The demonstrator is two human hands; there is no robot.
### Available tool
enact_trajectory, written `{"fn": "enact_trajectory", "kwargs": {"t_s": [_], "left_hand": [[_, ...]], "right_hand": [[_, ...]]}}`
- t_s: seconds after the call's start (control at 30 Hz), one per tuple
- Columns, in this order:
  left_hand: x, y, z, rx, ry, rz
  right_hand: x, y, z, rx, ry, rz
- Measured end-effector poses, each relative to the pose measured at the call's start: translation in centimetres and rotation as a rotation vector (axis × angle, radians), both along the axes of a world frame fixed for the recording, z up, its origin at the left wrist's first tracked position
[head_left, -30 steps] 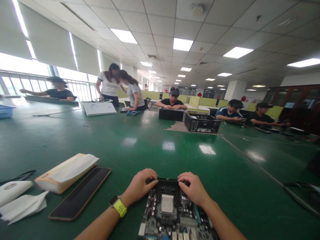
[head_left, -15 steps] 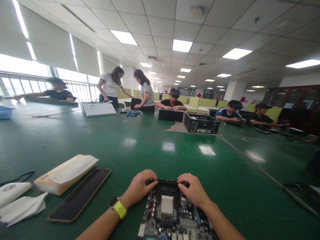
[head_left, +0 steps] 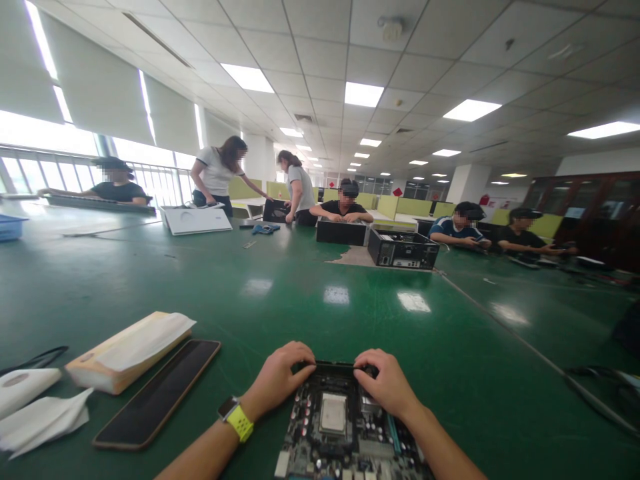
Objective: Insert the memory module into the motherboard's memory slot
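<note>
A motherboard (head_left: pixel 345 427) lies flat on the green table in front of me, with a square silver processor (head_left: pixel 333 413) in its socket. Dark memory slots (head_left: pixel 334 367) run along its far edge. My left hand (head_left: pixel 286 369), with a yellow-strapped watch on the wrist, curls its fingers and thumb at the left end of these slots. At their right end my right hand (head_left: pixel 384 379) is bent the same way, its thumb and fingers closed on the board's far edge. Whether a thin memory stick sits between the hands is too blurred to tell.
To the left lie a smartphone (head_left: pixel 157 393), a tissue pack (head_left: pixel 130 350), crumpled tissue (head_left: pixel 45 420) and a white device (head_left: pixel 27 387). Across the table stand an open computer case (head_left: pixel 403 250) and a black panel (head_left: pixel 341 233). Several people sit or stand around; cables (head_left: pixel 607 393) lie at right.
My hands stay at the motherboard's far edge with almost no movement. In the background, the two standing people have shifted slightly. The camera view has moved a little.
</note>
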State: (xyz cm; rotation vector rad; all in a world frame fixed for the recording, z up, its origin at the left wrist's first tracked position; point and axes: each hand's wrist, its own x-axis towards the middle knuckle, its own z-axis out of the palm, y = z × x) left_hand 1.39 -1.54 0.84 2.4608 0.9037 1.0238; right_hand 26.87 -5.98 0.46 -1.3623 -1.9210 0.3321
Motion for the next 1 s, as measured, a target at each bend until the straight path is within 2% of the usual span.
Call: {"fn": "enact_trajectory", "kwargs": {"t_s": [1.0], "left_hand": [[0.04, -0.23, 0.45, -0.007, -0.012, 0.025]], "right_hand": [[0.11, -0.25, 0.68, 0.009, 0.011, 0.012]]}}
